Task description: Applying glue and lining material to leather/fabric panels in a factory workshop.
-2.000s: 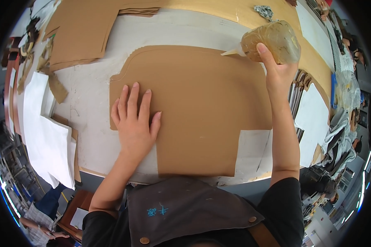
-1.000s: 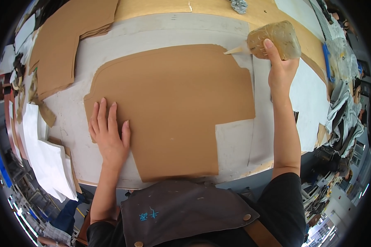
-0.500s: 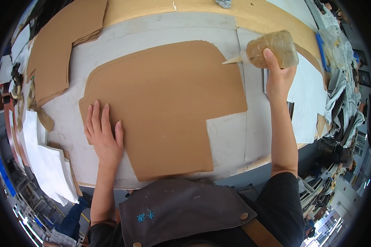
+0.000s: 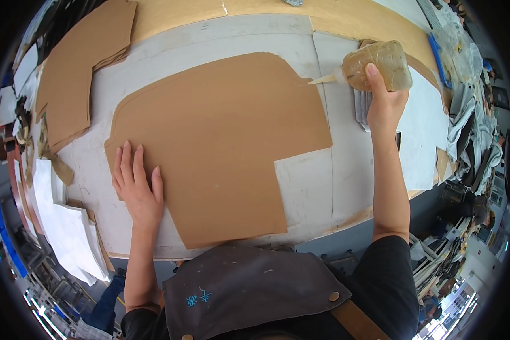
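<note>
A large brown cardboard-like cut piece [image 4: 221, 141] lies flat on the white-covered table [image 4: 306, 192]. My left hand [image 4: 137, 187] rests flat on its lower left edge, fingers together and pointing away from me. My right hand [image 4: 384, 99] grips a translucent squeeze bottle [image 4: 377, 63] of yellowish-brown glue. The bottle lies sideways, and its white nozzle [image 4: 322, 79] touches the piece's upper right edge.
A stack of similar brown cut pieces [image 4: 68, 85] lies at the far left. White sheets [image 4: 68, 232] hang off the left table edge. A tan board [image 4: 277, 11] runs along the far side. Clutter and bags [image 4: 470, 124] crowd the right.
My left hand slid from the middle of the brown piece to its lower left edge. The right hand kept the bottle's nozzle at the upper right edge while my view shifted.
</note>
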### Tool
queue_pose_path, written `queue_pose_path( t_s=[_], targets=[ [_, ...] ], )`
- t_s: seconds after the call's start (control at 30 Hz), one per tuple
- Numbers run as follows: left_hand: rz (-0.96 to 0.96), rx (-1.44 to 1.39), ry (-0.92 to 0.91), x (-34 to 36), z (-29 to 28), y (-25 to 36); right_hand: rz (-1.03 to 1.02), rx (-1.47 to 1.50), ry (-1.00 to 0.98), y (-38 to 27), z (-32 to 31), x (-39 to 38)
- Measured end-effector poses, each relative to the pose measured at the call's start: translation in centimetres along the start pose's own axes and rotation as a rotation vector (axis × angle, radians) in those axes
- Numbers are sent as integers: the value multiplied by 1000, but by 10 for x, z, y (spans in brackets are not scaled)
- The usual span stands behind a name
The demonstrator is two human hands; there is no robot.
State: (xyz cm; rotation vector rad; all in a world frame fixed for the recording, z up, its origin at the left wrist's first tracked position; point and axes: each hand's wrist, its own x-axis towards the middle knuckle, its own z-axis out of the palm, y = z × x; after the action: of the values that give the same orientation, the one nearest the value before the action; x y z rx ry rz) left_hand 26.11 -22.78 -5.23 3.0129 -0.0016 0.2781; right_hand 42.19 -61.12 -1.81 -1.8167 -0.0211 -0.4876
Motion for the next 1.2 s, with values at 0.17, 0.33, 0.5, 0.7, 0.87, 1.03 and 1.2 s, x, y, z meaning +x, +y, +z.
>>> queue_pose_path(
  t_s=[0.17, 0.33, 0.5, 0.7, 0.87, 1.03, 1.2],
  targets=[
    [-6, 6, -6, 0, 0, 1, 0, -12, -18, -1, -5, 1],
    [-10, 11, -11, 1, 0, 1, 14, 45, 62, 3, -8, -1],
    [-3, 20, 2, 0, 2, 0, 36, 90, 3, 0, -15, -6],
    [7, 10, 14, 1, 2, 0, 79, 81, -47, -7, -25, -20],
    [6, 10, 17, 1, 2, -1, 118, 55, -11, -8, -33, -32],
    [13, 22, 28, 1, 4, -1, 132, 54, 55, -8, -41, -40],
    [20, 25, 35, 1, 6, -3, 131, 105, 108, -5, -39, -44]
  ],
)
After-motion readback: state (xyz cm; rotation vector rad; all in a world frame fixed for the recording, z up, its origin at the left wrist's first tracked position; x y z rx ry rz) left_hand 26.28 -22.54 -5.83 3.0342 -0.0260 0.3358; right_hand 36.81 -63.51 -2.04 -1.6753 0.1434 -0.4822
